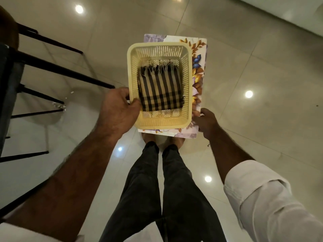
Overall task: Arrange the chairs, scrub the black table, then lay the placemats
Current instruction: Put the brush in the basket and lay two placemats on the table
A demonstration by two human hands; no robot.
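Observation:
I hold a cream plastic basket (132, 70) in front of me above the floor. Inside it lies a folded checked cloth (160, 89), black and beige with a fringed edge. Under the basket sits a stack of floral placemats (198, 70), white with blue and orange flowers, sticking out on the right and near sides. My left hand (117, 110) grips the basket's left rim, thumb over the edge. My right hand (207, 123) holds the near right corner of the placemats from below. The black table's edge (7, 95) shows at the far left.
Dark chair and table legs (57, 69) stretch across the left side over the glossy tiled floor (244, 67). Small white scraps (59, 105) lie on the floor near those legs. My legs in dark trousers and my bare feet are directly below the basket.

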